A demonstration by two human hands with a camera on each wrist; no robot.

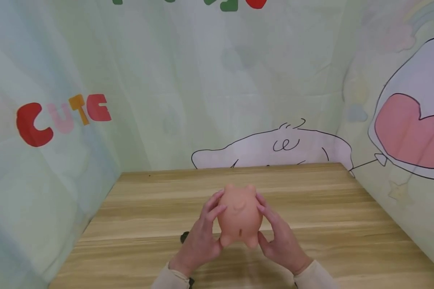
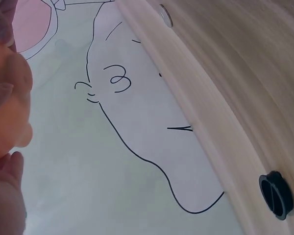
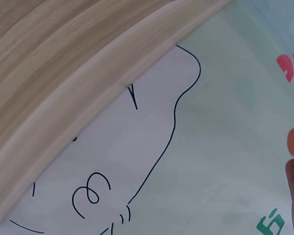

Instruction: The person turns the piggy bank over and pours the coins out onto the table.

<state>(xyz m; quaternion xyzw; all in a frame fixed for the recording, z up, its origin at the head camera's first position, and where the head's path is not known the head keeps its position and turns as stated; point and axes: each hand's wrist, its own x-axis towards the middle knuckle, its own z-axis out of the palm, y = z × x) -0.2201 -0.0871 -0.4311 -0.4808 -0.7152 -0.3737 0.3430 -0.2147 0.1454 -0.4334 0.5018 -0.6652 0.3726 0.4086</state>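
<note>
With left hand (image 1: 201, 239) and right hand (image 1: 283, 241) partly closed around opposite sides, gripping a pink toy pig (image 1: 240, 218) between curved fingers; holding it over the wooden table (image 1: 148, 212), before a printed curtain (image 1: 166, 80).

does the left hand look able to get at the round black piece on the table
Probably not at once: the left hand is taken up holding the pink pig. If it let go, likely yes, as nothing covers the black piece in the left wrist view.
</note>
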